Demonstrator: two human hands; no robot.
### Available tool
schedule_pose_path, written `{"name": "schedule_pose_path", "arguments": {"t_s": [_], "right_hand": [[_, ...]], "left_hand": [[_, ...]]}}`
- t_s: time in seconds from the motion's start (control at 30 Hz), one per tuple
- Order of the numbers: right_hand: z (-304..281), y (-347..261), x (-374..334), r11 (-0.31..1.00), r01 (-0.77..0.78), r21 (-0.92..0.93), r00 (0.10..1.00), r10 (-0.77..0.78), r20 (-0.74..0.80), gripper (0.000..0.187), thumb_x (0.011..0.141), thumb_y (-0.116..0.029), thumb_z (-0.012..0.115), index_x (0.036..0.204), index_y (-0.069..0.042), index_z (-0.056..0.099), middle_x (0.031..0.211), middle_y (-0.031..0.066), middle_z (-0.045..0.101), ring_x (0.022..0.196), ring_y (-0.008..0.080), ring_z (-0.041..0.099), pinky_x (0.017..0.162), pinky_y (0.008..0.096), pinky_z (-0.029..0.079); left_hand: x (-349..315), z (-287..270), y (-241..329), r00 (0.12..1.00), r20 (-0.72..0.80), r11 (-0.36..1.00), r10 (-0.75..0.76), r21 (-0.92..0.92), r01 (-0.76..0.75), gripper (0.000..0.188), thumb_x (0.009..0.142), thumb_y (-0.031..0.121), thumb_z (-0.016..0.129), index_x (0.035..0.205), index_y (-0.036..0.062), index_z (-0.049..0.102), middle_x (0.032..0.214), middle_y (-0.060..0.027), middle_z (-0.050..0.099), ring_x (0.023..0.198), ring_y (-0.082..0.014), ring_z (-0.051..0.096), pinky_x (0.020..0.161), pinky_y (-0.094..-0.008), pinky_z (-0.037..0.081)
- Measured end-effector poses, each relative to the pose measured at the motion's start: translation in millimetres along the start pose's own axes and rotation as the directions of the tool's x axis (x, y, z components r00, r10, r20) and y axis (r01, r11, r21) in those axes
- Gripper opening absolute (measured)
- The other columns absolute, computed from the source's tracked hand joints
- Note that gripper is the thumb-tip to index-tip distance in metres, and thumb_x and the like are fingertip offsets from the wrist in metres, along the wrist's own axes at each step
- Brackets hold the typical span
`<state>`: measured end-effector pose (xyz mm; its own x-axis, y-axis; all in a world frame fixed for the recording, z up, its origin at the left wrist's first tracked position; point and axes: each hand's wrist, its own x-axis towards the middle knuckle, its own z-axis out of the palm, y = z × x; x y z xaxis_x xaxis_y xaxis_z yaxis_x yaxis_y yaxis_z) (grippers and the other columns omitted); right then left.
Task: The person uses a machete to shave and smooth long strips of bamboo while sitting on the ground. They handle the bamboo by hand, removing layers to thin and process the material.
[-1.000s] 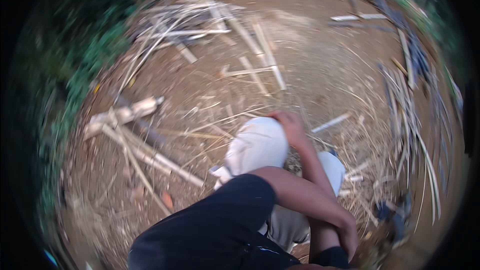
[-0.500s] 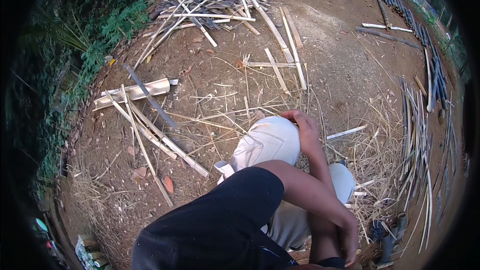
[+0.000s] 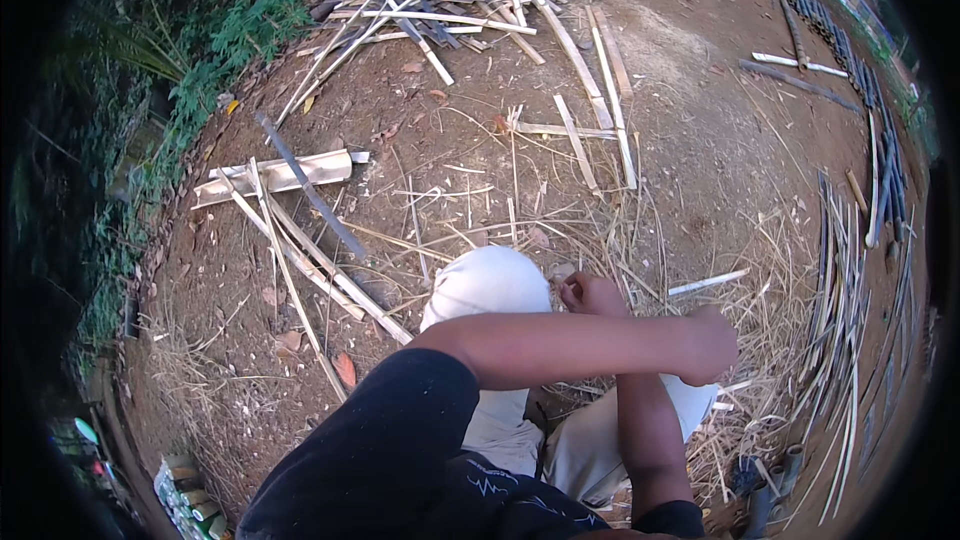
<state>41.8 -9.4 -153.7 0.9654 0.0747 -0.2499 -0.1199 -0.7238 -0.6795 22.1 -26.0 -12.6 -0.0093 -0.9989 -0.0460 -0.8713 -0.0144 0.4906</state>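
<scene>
Nearest the lens: one dark shirt [image 3: 340, 460] and one pair of beige trousers [image 3: 490, 280], two knees raised. The left forearm lay across the right one. Left hand [image 3: 710, 345]: blurred, above the right knee; how far it was closed, and whether it gripped anything, could not be told. Right hand [image 3: 595, 296]: fingers curled in, just beside the left knee (a thin item between the fingertips could not be ruled out). One pale strip [image 3: 708, 283] lay on the ground near both hands, touched by neither as far as visible.

Surface: brown bare earth [image 3: 700, 170], outdoors, strewn with straw-like shavings [image 3: 745, 340], too many to count. One orange-red leaf [image 3: 344, 370] lay left of the knees.

Farther left: at least three long pale slats [image 3: 350, 292], one split bamboo trough [image 3: 300, 176], one dark slat [image 3: 308, 185] lying across it. Right: one loose spread of thin strips [image 3: 838, 300], uncounted.

Beyond the knees: about five pale pieces [image 3: 577, 145], some touching or overlapping. Farther: one tangled pile of slats [image 3: 440, 15], uncountable, and one row of dark poles [image 3: 868, 85] at upper right. Green foliage [image 3: 255, 35] bordered the upper left.
</scene>
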Motion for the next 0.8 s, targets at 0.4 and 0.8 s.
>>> {"name": "schedule_pose_path", "arguments": {"t_s": [0.4,0.8], "right_hand": [[89.6,84.9,61.9,0.977,-0.170,-0.127,0.923,0.203,0.326,0.028,0.089,-0.029,0.057,0.100,-0.006,0.067,0.085,0.0209,0.070,0.083,0.0393,0.068,0.077,0.0467,0.053],[-36.3,23.7,344.9,0.748,0.220,-0.626,0.881,0.124,0.457,0.019,0.089,-0.020,0.055,0.088,-0.007,0.068,0.073,0.0227,0.066,0.069,0.0387,0.067,0.062,0.0487,0.054]], "left_hand": [[-17.9,-31.1,-100.1,0.964,0.023,0.964,-0.266,-0.022,0.266,0.017,0.077,0.015,0.067,0.089,0.0061,0.075,0.085,-0.0096,0.070,0.069,-0.0293,0.067,0.049,-0.0447,0.051],[-79.3,-138.8,-344.4,0.057,-0.680,0.646,-0.731,-0.663,0.379,0.023,0.085,0.015,0.060,0.102,-0.0014,0.061,0.101,-0.0178,0.056,0.096,-0.0291,0.053,0.077,-0.0423,0.047]]}}
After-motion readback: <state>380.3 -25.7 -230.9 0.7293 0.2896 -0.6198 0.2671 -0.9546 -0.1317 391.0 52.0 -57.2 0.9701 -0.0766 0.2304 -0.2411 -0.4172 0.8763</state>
